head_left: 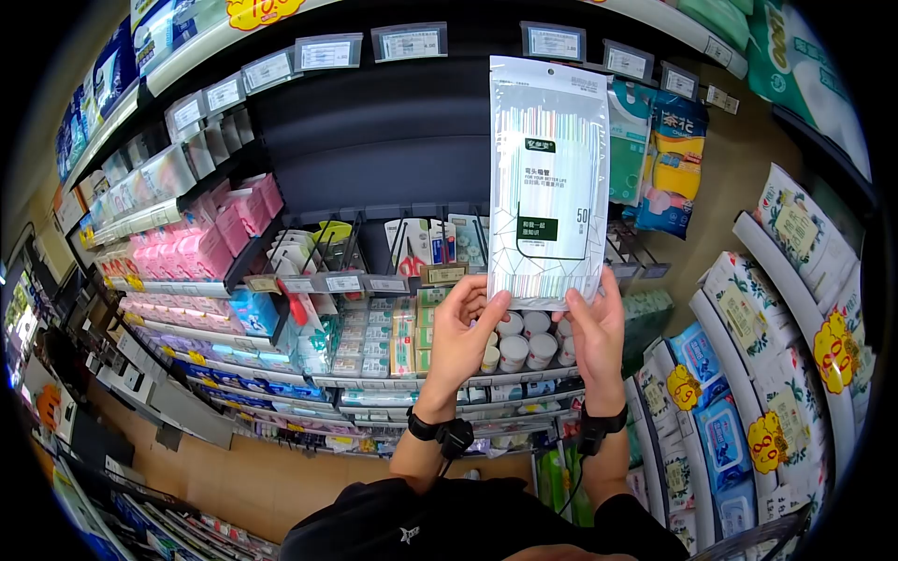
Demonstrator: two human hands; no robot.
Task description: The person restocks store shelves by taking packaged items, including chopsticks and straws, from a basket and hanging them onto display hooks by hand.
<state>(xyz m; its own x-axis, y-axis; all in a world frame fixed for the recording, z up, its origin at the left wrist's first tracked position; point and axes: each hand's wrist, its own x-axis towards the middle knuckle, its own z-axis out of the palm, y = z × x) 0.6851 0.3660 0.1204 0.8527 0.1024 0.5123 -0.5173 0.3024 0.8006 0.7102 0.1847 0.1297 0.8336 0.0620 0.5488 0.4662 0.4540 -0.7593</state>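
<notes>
A flat, upright, clear-and-white plastic film pack of pale striped drinking straws (pixel 549 182) is held up between one and two o'clock of the view's centre. The bare left hand (pixel 458 327) grips it at the pack's seven o'clock, thumb pressed over the front of the lower edge; the bare right hand (pixel 599 327) does the same at five o'clock. Both pinches are narrow, though the fingertips behind the film are hidden, so I cannot tell how far they reach.

The pack should be very light; the film looks thin, glossy and a little slippery. The straws probably stiffen it lengthwise, but hard squeezing could crush them. The bottom corners give a fair hold, and the flat header with its hang hole, at twelve o'clock, would suit a light pinch.

Beyond, at six o'clock from the pack, stand round white lidded tubs (pixel 514 352); just before three o'clock hangs a yellow-and-blue plastic packet (pixel 681 154).
</notes>
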